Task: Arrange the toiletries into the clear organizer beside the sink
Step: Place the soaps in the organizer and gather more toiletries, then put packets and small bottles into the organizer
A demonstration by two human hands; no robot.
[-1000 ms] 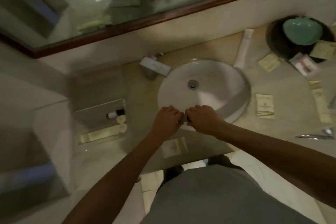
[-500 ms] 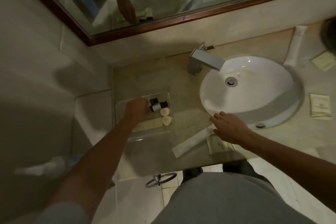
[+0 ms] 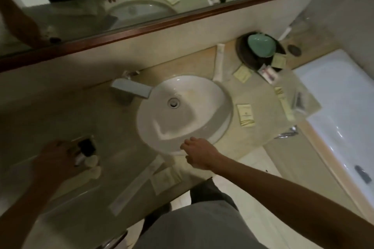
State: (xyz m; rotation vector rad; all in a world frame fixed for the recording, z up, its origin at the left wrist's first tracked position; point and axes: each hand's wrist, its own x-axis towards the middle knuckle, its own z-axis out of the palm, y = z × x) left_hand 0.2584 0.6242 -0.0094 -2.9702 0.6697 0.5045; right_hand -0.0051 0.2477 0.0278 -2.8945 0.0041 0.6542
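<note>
Beside the sink [image 3: 183,107], on the left portion of the bench [image 3: 129,153], the clear organizer [image 3: 89,141] holds small dark-capped bottles [image 3: 86,147] and two pale rounded soaps [image 3: 93,164]; its transparent walls are hard to trace through motion blur. The left hand [image 3: 53,159] is over the organizer's near side, touching or just above the bottles; blur prevents a ruling on whether it is clenched or released, and nothing can be confirmed in its grasp. The right hand [image 3: 197,154] rests at the front rim of the sink, fingers loosely curled and holding nothing visible. A long white packet [image 3: 137,184] lies flat on the bench between the two hands, its long axis running diagonally from lower left to upper right, the upper end just beside the right hand. A flat cream sachet [image 3: 167,178] lies next to it, directly below and left of the right hand. Judgement: the right hand is nearer both items and would reach down and left to lift either. Further toiletries remain well apart on the right: a white tube [image 3: 219,60] standing lengthwise against the sink's far edge, square paper sachets [image 3: 245,114], and a glossy green dish [image 3: 261,45] on a dark round tray [image 3: 245,56]. The bench surface is smooth, polished stone; the sink is glazed white ceramic.
</note>
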